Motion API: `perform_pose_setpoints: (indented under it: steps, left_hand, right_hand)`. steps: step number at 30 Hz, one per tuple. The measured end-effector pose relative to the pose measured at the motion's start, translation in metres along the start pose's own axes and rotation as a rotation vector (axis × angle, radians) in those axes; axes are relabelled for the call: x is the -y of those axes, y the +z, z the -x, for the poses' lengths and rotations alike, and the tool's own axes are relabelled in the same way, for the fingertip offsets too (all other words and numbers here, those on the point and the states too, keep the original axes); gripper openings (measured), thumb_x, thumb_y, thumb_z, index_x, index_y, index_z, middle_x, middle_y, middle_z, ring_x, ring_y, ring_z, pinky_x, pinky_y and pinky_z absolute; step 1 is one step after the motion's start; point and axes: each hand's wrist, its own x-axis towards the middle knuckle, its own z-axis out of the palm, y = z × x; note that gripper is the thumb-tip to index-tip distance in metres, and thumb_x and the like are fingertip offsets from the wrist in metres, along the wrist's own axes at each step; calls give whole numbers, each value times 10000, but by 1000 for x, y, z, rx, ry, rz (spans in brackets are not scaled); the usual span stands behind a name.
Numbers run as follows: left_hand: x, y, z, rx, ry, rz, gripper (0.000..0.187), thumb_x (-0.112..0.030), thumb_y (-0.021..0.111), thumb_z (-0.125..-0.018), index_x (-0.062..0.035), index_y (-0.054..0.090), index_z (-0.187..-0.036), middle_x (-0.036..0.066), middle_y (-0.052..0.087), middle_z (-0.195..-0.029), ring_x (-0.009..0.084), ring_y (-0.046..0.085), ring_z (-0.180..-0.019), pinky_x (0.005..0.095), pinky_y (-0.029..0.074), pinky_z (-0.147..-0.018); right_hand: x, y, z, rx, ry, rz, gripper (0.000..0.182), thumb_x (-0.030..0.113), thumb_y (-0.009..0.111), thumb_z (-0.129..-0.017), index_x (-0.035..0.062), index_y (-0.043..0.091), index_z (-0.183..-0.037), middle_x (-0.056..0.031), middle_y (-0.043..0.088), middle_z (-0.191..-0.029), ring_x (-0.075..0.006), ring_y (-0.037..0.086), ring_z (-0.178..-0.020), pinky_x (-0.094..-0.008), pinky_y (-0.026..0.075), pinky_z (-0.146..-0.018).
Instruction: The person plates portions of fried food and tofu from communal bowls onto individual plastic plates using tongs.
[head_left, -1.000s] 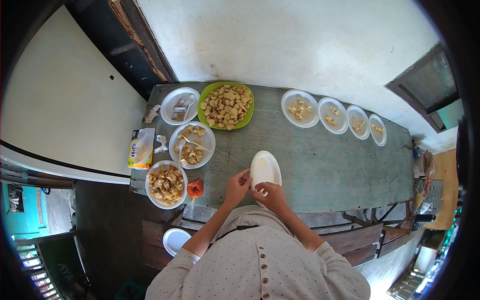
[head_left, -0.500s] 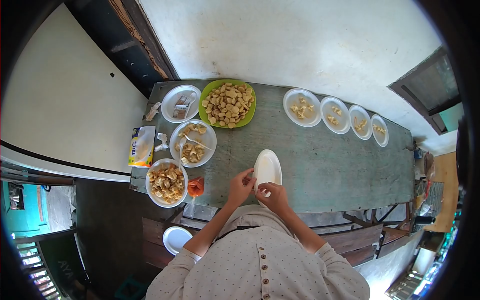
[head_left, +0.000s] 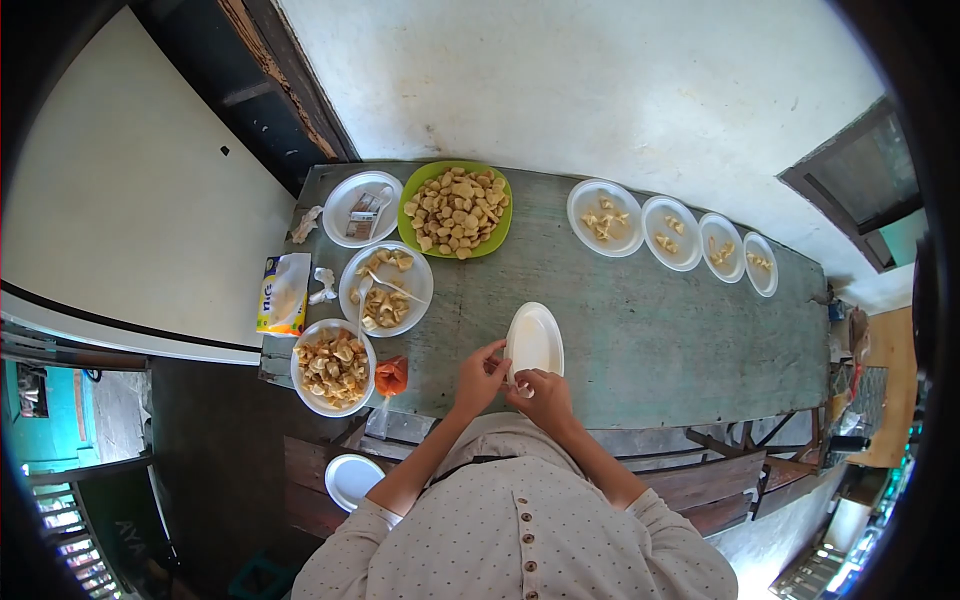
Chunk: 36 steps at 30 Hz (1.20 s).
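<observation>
A white disposable plate [head_left: 536, 340] is at the table's near edge in front of my body, looking like a narrow oval from above. My left hand [head_left: 481, 380] grips its left rim with bent fingers. At the near rim, my right hand [head_left: 545, 400] has its fingers closed together, covering that part of the plate. Both hands' fingertips are close to each other. The plate's inside shows bare white.
Plates with small food portions [head_left: 605, 218] line the wall side at right. At left stand a green plate of round pieces [head_left: 455, 210], a plate with plastic spoons [head_left: 387, 290], a full plate of snacks [head_left: 333, 368], an orange bag [head_left: 391, 376] and a tissue pack [head_left: 284, 293].
My right hand's fingers have shifted slightly left and closed more tightly at the near rim. The left hand and the plate stay almost in place.
</observation>
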Motion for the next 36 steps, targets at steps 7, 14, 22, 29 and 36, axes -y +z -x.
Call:
perform_pose_setpoints:
  steps: [7, 14, 22, 29, 36]
  left_hand:
    - [-1, -1, 1, -3, -26, 25, 343, -73, 612, -769, -12, 553, -1101, 92, 599, -750, 122, 586, -600, 256, 503, -499]
    - [-5, -4, 3, 80, 32, -51, 448, -25, 639, -744, 24, 491, -1164, 85, 579, -788, 107, 576, -676, 249, 543, -571]
    - [-1, -5, 3, 50, 9, 58, 446, -58, 669, -726, 0, 518, -1142, 82, 586, -755, 104, 573, -645, 245, 508, -539]
    - [-5, -10, 1, 71, -12, 65, 405, -25, 644, -736, -2, 529, -1124, 65, 581, -713, 92, 567, -613, 235, 512, -542]
    - [-7, -11, 1, 79, 6, 17, 394, -23, 636, -744, 4, 527, -1122, 57, 573, -712, 84, 562, -615, 225, 518, -538]
  right_hand:
    - [2, 0, -1, 0, -48, 60, 148, 167, 657, -626, 43, 611, -691, -124, 620, -666, -273, 603, -568, -352, 483, -537]
    - [1, -1, -1, -29, -61, 83, 115, 134, 647, -628, 43, 618, -694, -103, 626, -659, -230, 607, -545, -320, 488, -516]
    - [0, -4, 0, -20, -44, 108, 135, 144, 650, -639, 46, 629, -729, -90, 631, -680, -220, 611, -567, -312, 490, -547]
    - [-7, -3, -3, 65, -20, -7, 178, 162, 673, -674, 23, 634, -780, -105, 641, -755, -214, 625, -619, -301, 495, -581]
    - [-7, -7, -7, 136, 43, -139, 205, 177, 672, -725, -5, 633, -810, -129, 640, -775, -201, 634, -634, -286, 494, -585]
